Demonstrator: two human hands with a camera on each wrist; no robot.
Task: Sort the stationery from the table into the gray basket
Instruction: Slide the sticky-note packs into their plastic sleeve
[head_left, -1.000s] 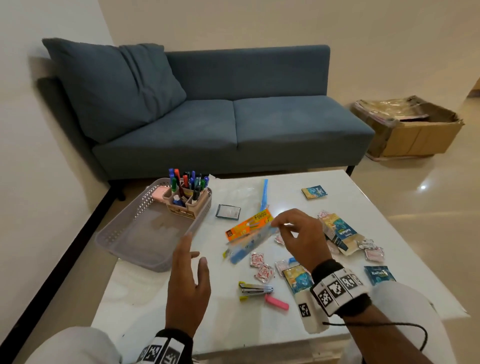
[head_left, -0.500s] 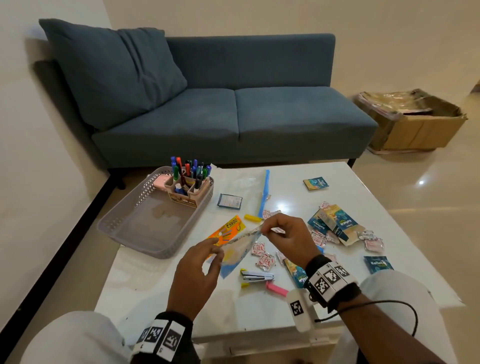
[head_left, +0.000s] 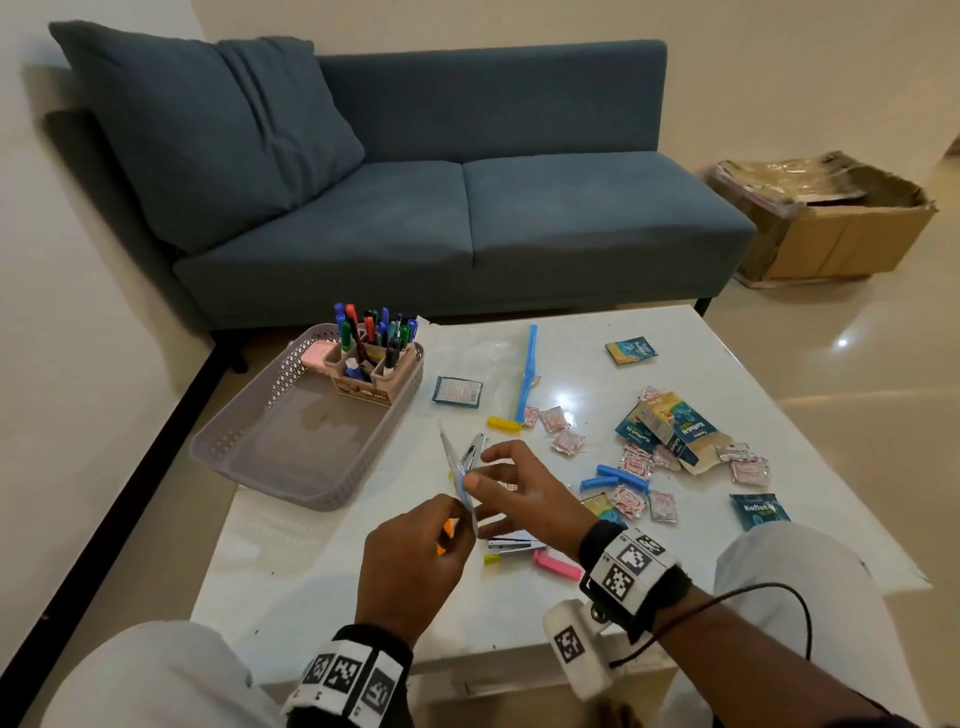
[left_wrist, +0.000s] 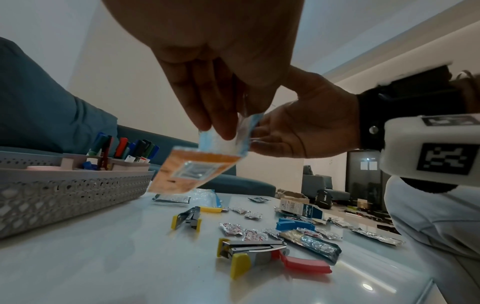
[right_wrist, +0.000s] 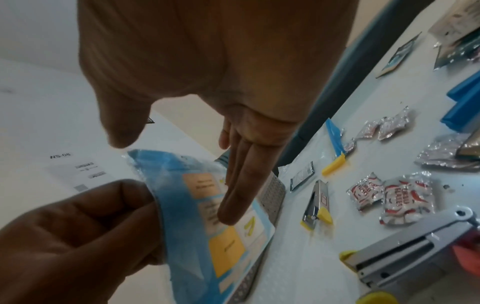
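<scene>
A flat blue-and-orange stationery packet (head_left: 459, 475) stands on edge above the table's front middle. My left hand (head_left: 448, 524) pinches its lower end between thumb and fingers. My right hand (head_left: 488, 470) lies against the packet's blue face (right_wrist: 197, 201) with straight fingers (right_wrist: 239, 185), thumb lifted near its top edge. The gray basket (head_left: 322, 500) sits at the table's left, holding a pen stand full of markers (head_left: 375, 349). Two staplers lie on the table: a silver-yellow one (head_left: 475, 451) just beyond the packet, and one with a pink handle (head_left: 519, 545) under my right hand.
Foil sachets (head_left: 636, 462), blue clips (head_left: 615, 475), an opened carton (head_left: 672, 426), a long blue strip (head_left: 527, 374) and small packets (head_left: 457, 391) are scattered over the white table's right half. A blue sofa (head_left: 467, 208) stands behind, with a cardboard box (head_left: 831, 228) on the floor.
The packet has turned from lying slanted between the hands to standing on edge. My left hand has taken hold of it, and my right hand's pinch has loosened to straight fingers.
</scene>
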